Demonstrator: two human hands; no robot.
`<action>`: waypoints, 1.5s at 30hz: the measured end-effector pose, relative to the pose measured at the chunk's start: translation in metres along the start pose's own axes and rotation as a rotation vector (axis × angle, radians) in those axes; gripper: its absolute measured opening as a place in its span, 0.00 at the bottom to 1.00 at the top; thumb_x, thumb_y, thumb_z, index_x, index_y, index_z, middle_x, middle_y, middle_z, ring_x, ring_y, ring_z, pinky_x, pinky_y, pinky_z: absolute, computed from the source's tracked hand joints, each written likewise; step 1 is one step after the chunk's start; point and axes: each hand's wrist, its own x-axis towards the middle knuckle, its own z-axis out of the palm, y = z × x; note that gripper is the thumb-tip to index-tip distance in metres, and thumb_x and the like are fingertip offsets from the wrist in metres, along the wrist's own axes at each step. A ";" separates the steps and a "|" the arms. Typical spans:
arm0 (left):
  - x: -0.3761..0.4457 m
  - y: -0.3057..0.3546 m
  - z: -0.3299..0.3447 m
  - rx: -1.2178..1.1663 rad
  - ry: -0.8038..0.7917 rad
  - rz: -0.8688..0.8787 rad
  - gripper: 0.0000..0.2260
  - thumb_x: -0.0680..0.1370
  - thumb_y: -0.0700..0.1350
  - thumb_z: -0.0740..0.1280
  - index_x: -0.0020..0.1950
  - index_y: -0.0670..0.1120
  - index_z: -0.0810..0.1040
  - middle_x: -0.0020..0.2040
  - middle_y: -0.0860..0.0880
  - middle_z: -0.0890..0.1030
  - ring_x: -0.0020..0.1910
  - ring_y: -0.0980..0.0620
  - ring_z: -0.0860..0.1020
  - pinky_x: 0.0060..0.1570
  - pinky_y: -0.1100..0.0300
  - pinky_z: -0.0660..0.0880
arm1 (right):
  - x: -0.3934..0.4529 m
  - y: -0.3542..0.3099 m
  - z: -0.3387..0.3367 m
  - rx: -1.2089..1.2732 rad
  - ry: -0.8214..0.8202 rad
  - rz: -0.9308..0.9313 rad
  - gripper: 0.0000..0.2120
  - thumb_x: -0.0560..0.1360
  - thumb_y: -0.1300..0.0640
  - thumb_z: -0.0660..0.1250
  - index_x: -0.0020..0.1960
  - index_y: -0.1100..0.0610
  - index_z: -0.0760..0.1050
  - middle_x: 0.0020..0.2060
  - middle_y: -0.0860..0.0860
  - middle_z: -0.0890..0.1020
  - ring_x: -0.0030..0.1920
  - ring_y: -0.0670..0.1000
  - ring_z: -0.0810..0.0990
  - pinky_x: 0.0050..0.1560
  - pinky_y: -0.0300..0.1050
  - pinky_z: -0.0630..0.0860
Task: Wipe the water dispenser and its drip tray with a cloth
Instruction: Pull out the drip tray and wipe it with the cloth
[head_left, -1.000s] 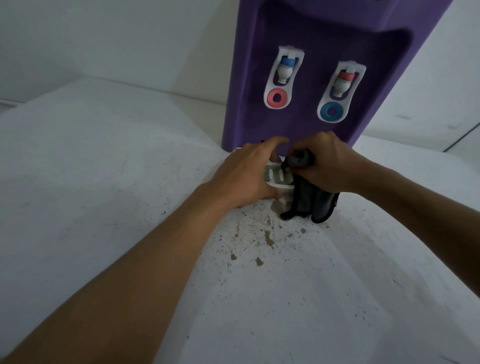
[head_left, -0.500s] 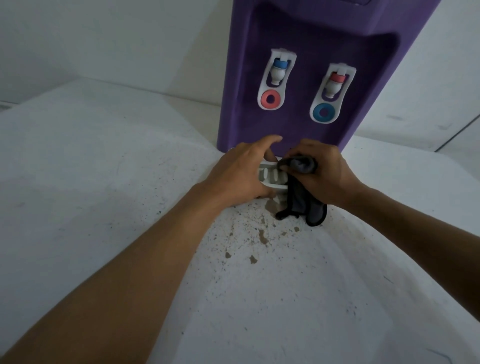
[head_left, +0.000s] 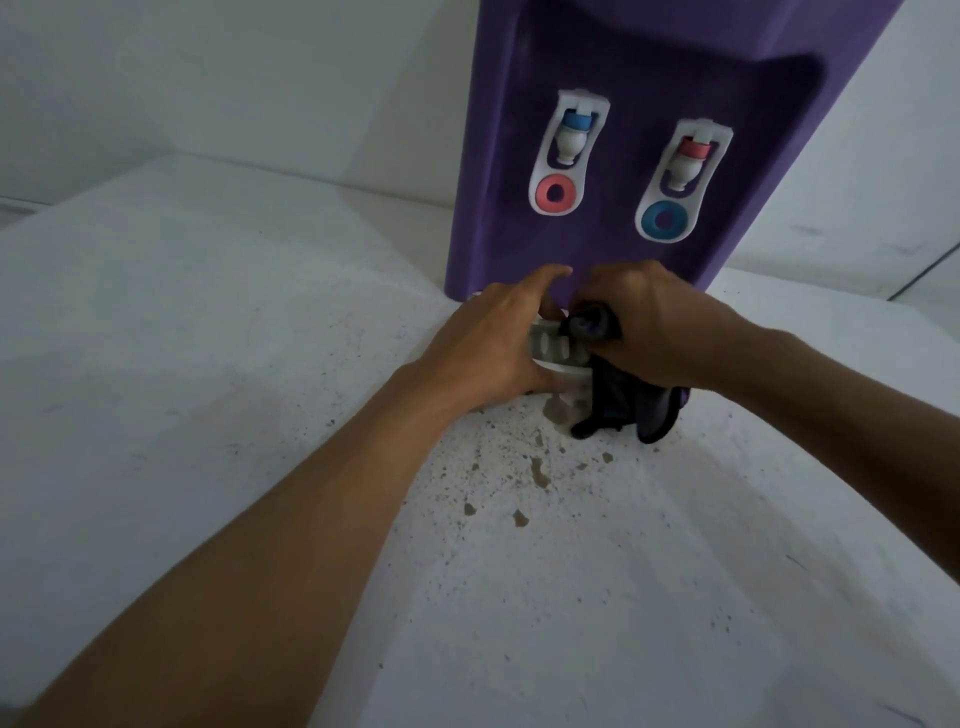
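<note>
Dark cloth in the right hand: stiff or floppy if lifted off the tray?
Probably floppy: the dark cloth bunches inside the right hand and its loose end sags onto the floor. Likely light, since it drapes over the drip tray without visibly shifting it.

Dark cloth (head_left: 618, 400) drapes over white drip tray (head_left: 553, 345), seemingly below purple dispenser (head_left: 623, 78).

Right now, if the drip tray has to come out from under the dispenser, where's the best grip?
Probably the white drip tray's projecting front lip, taken from the front and pulled toward the camera. It sits low against the purple dispenser, so the back is blocked. The left hand already holds its left end; the right hand bunches the dark cloth on top.
</note>
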 end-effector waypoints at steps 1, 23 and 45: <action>0.000 -0.001 0.000 -0.002 -0.003 -0.004 0.51 0.65 0.57 0.85 0.82 0.55 0.61 0.65 0.54 0.80 0.64 0.50 0.78 0.62 0.49 0.79 | 0.004 0.003 -0.003 -0.019 -0.040 0.036 0.05 0.74 0.57 0.74 0.47 0.53 0.79 0.42 0.49 0.80 0.41 0.51 0.80 0.44 0.52 0.81; 0.000 -0.004 0.003 -0.012 0.020 0.018 0.51 0.63 0.54 0.86 0.80 0.57 0.63 0.55 0.63 0.79 0.51 0.61 0.76 0.48 0.67 0.73 | -0.003 0.018 -0.020 0.249 -0.021 0.187 0.04 0.77 0.55 0.74 0.51 0.54 0.84 0.44 0.48 0.86 0.46 0.47 0.83 0.44 0.37 0.80; -0.005 0.008 -0.003 -0.045 0.010 -0.024 0.53 0.66 0.55 0.85 0.83 0.55 0.58 0.66 0.51 0.82 0.64 0.48 0.80 0.63 0.46 0.79 | 0.005 -0.007 -0.006 0.091 -0.069 0.144 0.07 0.73 0.57 0.78 0.50 0.52 0.84 0.45 0.47 0.80 0.44 0.47 0.80 0.45 0.41 0.78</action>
